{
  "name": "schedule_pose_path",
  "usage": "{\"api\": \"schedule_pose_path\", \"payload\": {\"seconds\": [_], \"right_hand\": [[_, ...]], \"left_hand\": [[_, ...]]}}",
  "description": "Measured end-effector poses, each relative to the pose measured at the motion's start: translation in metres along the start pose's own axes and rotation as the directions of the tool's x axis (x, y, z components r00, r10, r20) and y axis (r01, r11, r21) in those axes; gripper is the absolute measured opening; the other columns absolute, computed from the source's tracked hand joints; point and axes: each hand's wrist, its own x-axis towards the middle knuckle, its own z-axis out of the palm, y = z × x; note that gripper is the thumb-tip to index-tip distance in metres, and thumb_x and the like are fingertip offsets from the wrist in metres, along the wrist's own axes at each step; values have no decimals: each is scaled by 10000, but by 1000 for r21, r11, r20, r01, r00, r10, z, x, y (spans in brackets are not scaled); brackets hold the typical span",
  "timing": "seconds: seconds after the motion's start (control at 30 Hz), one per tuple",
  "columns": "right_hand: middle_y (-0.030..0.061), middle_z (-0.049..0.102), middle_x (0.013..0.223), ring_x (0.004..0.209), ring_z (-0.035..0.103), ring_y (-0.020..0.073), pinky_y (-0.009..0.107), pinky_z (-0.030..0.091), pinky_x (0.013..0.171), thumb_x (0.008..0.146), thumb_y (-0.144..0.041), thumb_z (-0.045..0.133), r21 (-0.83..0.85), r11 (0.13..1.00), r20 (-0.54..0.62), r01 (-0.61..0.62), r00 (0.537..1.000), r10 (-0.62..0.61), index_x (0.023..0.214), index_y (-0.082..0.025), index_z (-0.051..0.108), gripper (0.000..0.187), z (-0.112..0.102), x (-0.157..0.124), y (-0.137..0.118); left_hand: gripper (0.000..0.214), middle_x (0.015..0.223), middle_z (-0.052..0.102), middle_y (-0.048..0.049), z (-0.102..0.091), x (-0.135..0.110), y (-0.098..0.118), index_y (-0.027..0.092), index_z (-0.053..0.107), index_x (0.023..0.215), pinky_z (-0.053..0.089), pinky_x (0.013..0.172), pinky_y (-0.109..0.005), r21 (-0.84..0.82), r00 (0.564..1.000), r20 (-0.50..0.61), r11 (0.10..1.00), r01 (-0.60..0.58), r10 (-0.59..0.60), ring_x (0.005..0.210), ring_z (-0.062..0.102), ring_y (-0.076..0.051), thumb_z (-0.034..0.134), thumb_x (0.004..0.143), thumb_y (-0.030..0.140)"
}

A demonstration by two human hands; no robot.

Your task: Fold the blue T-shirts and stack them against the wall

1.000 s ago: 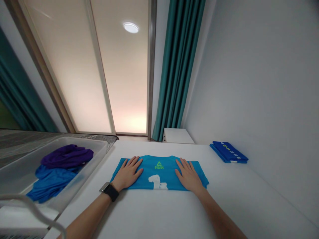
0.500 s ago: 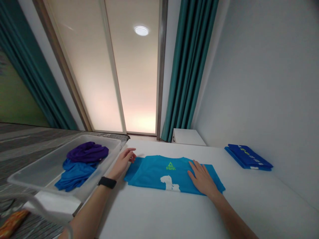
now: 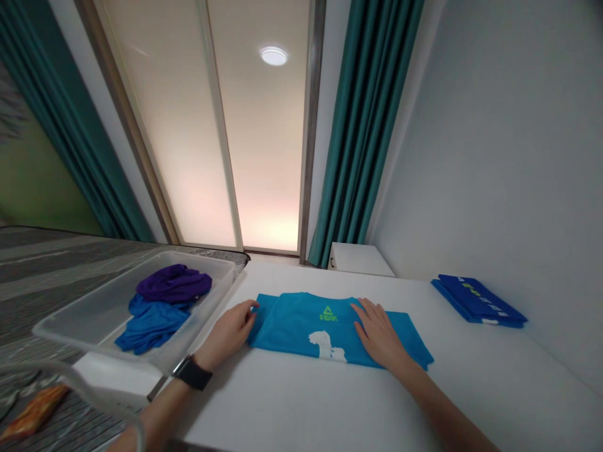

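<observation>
Right hand (image 3: 380,336): fingers (image 3: 370,312) are loosely spread and laid flat on the cloth; nothing is gripped, and the right part of the shirt seems to be steadied by light pressure.
Left hand (image 3: 230,329): fingers are half curled at the shirt's left edge, the thumb close to them — whether any cloth is pinched cannot be told; a place there suggests that the edge is being tidied.
Shirt (image 3: 292,326): laid folded on the worktop (image 3: 282,402), print upward, between the hands; the flat surface presumably lets creases be smoothed.
Bin (image 3: 75,320): set beside the worktop's left edge, within reach; purple cloth (image 3: 174,282) and blue cloth (image 3: 153,323) are heaped loosely inside.
Stack (image 3: 475,298): folded garments are placed by the wall at far right — well apart, probably to leave room.
</observation>
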Motion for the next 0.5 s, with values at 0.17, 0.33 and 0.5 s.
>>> {"api": "schedule_pose_path", "payload": {"seconds": [0.17,0.33,0.5], "right_hand": [[102,554,1363,1289,461,240,454,268,1137,985,-198,302,184,933,39,310,946,-323,1337,-190,529,419,-12,45,-77],[96,588,1293,1212,499,212,349,355,1041,983,-132,319,240,895,100,375,908,-407,1326,-185,531,407,-1,107,-140],[113,635,1163,1112,548,231,345,380,961,968,-225,469,206,904,202,374,888,-413,1195,-165,610,273,15,140,-157]], "left_hand": [[272,763,660,-17,4,-26,-10,210,553,1101,387,657,-299,-6,999,0,999,53,-53,725,633,-215,363,938,317],[270,710,651,7,12,-28,-11,209,561,1065,378,662,-295,-72,993,-33,991,110,-113,664,618,-196,369,938,349],[244,739,655,8,10,-30,-11,224,584,1035,371,705,-308,-61,995,-1,993,98,-98,717,613,-201,388,927,321]]}}
